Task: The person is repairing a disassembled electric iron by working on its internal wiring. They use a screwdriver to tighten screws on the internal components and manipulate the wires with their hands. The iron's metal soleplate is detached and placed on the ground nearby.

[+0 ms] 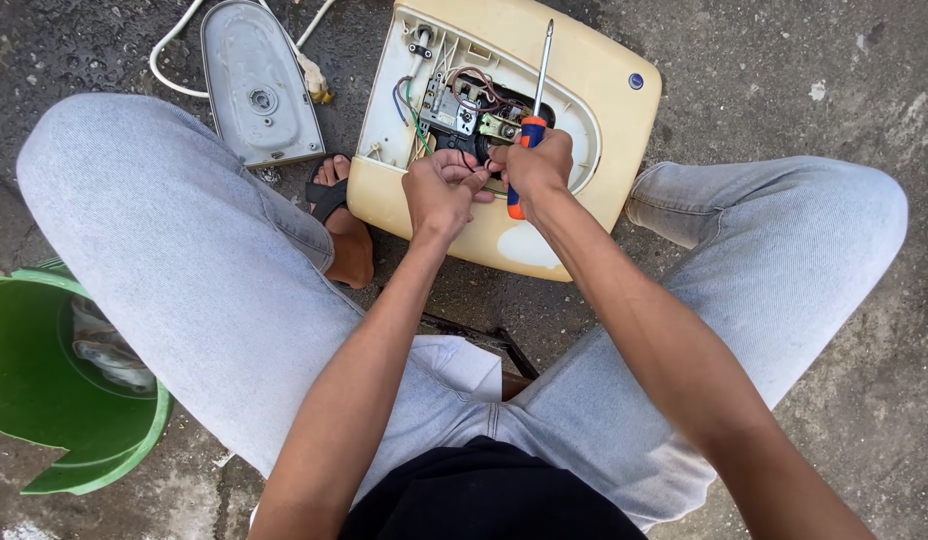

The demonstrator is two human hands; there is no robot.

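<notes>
A cream plastic appliance housing (594, 95) lies open on the ground between my feet, showing coloured wires and a metal switch part (454, 105) inside. My right hand (537, 168) grips a screwdriver (536, 95) with an orange and blue handle, its shaft pointing up and away. My left hand (439, 190) pinches something small at the edge of the opening, fingertips touching the right hand. What it pinches is hidden by the fingers.
A grey removed cover plate (256, 85) lies at the upper left beside a white cord (174, 40). A green bucket (44, 470) sits at the left edge. My sandalled foot (342, 225) rests against the housing. Rough concrete (784, 60) surrounds everything.
</notes>
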